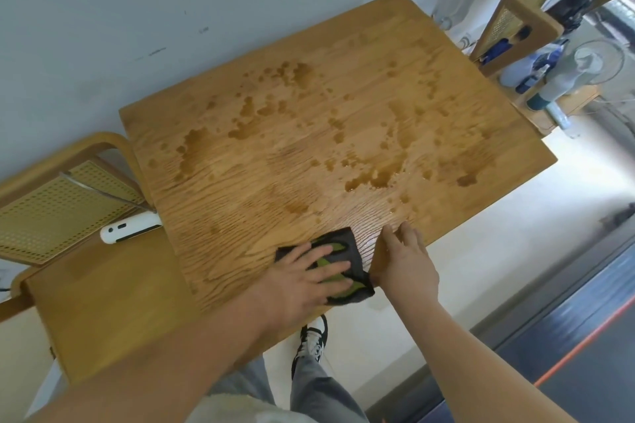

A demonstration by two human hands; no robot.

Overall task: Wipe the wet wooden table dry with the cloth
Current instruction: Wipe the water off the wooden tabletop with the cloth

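Observation:
The wooden table (240, 182) fills the middle of the view, with dark water patches and droplets (374, 175) spread over its top. A grey cloth with green markings (350, 247) lies flat near the table's front edge. My left hand (309, 271) presses down on the cloth with its fingers spread and straight. My right hand (405, 257) rests flat on the wood just to the right of the cloth, at the table's edge, with fingers extended; its heel touches the cloth's corner.
A wooden chair with a perforated back (58, 209) stands at the left, with a white device (130, 227) on its seat. Another chair (522, 14) stands at the far right. Spray bottles (549, 93) and a fan (598, 62) sit beyond the right edge.

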